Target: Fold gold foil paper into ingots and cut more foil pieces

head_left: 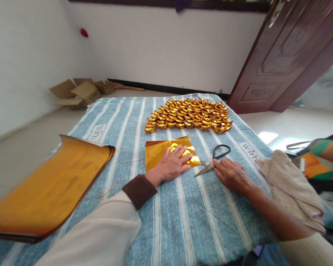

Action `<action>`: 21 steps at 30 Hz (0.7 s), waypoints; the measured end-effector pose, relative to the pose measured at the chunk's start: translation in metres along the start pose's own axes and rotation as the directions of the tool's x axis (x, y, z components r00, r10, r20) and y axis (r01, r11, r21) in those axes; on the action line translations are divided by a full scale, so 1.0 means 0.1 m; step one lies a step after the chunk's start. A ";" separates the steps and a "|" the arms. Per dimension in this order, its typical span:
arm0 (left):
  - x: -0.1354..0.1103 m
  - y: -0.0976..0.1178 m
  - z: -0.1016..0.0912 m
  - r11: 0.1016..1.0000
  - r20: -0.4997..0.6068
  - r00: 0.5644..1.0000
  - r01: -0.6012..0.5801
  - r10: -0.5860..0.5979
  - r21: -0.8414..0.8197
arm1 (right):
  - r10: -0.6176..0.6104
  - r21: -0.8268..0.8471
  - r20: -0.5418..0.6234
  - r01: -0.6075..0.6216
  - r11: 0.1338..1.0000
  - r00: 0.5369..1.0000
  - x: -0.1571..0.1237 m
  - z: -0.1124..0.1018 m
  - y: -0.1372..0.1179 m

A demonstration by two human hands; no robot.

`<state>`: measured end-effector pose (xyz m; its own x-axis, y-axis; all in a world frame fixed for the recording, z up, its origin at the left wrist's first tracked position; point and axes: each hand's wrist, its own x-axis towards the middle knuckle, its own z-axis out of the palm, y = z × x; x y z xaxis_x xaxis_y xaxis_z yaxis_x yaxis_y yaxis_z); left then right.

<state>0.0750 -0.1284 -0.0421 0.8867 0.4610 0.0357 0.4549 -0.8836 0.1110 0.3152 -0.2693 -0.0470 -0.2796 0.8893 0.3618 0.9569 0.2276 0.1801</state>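
My left hand (173, 162) lies flat on a shiny gold foil sheet (157, 153), fingers spread, pressing it to the striped cloth. In my right hand (233, 175) is a pair of scissors (208, 168) with black handle loops. Its blades are parted, and the upper one meets the sheet's lower right corner. Whether the blade lies over or under the foil I cannot tell. Beyond the sheet stand many folded gold foil ingots (188, 114), packed in rows.
A thick stack of large gold sheets (50, 188) lies at the table's left, overhanging its edge. A folded beige towel (291, 184) rests at the right edge. Open cardboard boxes (81, 94) sit on the floor behind. A brown door (280, 59) stands at the back right.
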 end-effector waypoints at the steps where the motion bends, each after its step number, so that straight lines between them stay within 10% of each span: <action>1: 0.00 0.00 0.00 1.000 0.004 1.000 0.001 -0.001 -0.002 | -0.003 0.003 -0.001 0.003 1.000 1.000 0.00 -0.01 0.00; 21: 0.02 0.01 0.00 0.997 0.051 0.998 0.028 -0.024 -0.070 | 0.002 0.062 -0.032 0.000 0.998 0.999 -0.19 -0.03 0.06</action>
<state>0.0770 -0.1286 -0.0422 0.8785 0.4774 -0.0178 0.4723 -0.8625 0.1816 0.3266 -0.2865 -0.0497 -0.2803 0.8767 0.3910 0.9599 0.2520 0.1229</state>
